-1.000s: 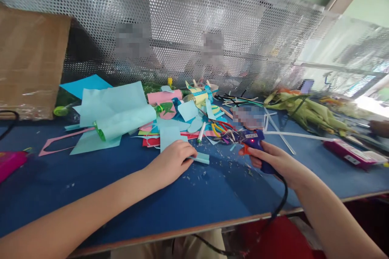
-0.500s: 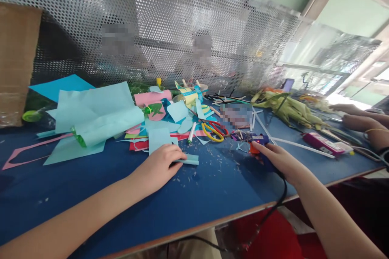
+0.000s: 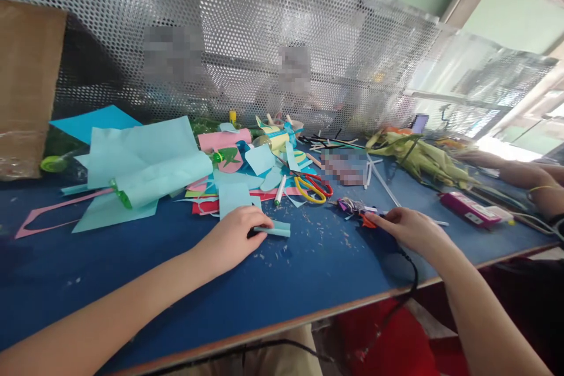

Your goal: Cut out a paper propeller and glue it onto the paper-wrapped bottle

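Note:
My left hand rests on the blue table, its fingers closed on a small folded strip of light blue paper. My right hand is wrapped round a blue glue gun that lies low on the table; its orange trigger shows at my fingertips and its black cord runs off the front edge. Most of the gun is hidden under my hand.
A heap of cut coloured paper lies behind my left hand. Red and yellow scissors and a white marker lie mid-table. A pink box and green husks are at the right. Another person's arms reach in there. A perforated metal screen stands behind.
My right hand has lowered the glue gun from upright down onto the table. My left hand has stayed on the paper strip. The view has shifted right.

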Motion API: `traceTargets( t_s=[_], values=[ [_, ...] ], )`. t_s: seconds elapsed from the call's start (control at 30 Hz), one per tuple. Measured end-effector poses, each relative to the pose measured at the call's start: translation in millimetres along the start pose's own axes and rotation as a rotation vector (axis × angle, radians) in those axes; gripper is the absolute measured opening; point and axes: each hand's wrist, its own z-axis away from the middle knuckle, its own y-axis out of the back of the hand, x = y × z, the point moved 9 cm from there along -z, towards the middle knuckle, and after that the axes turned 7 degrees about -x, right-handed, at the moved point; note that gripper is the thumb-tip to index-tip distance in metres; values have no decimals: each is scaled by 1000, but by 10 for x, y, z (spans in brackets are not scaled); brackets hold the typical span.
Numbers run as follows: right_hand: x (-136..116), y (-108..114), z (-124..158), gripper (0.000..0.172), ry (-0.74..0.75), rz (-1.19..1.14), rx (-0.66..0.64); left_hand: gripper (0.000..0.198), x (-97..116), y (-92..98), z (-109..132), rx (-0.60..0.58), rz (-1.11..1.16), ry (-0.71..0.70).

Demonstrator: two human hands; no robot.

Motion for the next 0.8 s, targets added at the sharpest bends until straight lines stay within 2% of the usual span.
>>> traceTargets(
  t_s=[0.1,0.13,0.2,0.27,0.37,0.43,0.53,0.6,0.7,0.8],
  values=[
    [-355,201,229,40,141,30,231,14,6,-1,-1,3,4,6],
    [-558,170,308,31,248,-37,209,14,11,-1,-2,5,4,3],
    [-1035,-14,476,14,492,-207,35,14,20,-7,0,0,5,-6],
    [-1473,-205,657,14,686,-287,-107,13,26,-17,11,-9,1,-15],
    [-1888,-380,856,16,871,-292,-143,14,46,-32,53,-13,-17,-40],
    [-2000,-395,947,17,936,-272,-71,17,58,-37,88,0,-21,-53],
    [-1998,-281,1050,24,935,-240,115,18,70,-33,124,41,-6,-67],
    [-2006,-241,1116,19,949,-212,155,18,75,-42,126,47,10,-74],
    [-2057,-348,1116,10,964,-188,23,16,50,-52,112,35,43,-53],
    [-2041,-497,1000,9,882,-241,-117,16,18,-33,109,20,68,-15]
  ],
)
